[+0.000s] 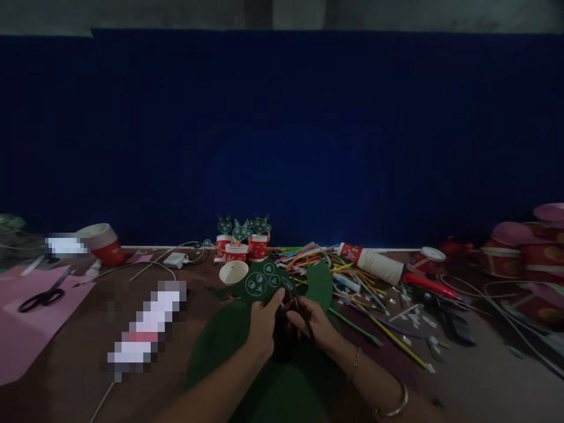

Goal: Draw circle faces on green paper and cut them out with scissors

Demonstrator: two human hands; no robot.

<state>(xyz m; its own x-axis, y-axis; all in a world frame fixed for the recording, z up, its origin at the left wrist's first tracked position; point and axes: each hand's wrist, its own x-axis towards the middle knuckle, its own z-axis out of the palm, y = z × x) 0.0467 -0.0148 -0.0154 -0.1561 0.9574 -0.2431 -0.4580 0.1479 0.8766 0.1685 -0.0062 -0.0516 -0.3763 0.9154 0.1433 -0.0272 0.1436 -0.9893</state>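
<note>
My left hand (265, 322) is closed on a piece of dark green paper (241, 289), which carries white line drawings of a cat face, hearts and circles. A pair of scissors (296, 302) is in my right hand (318, 324), with its blades at the right edge of that paper. My fingers partly hide the handles. Beneath both hands lies a larger green sheet (215, 346), and a curved green paper strip (320, 284) is just beyond my right hand. Behind the held paper stand small red paper cups (258, 248) topped with green cat heads.
Colourful pipe cleaners (374, 320) and paper scraps spread to the right, near a toppled stack of paper cups (381, 265) and a red-handled tool (429, 285). On the left are pink paper (39, 335), black scissors (42, 298), a cup stack (108, 249) and a cabled, blurred-out device (147, 329).
</note>
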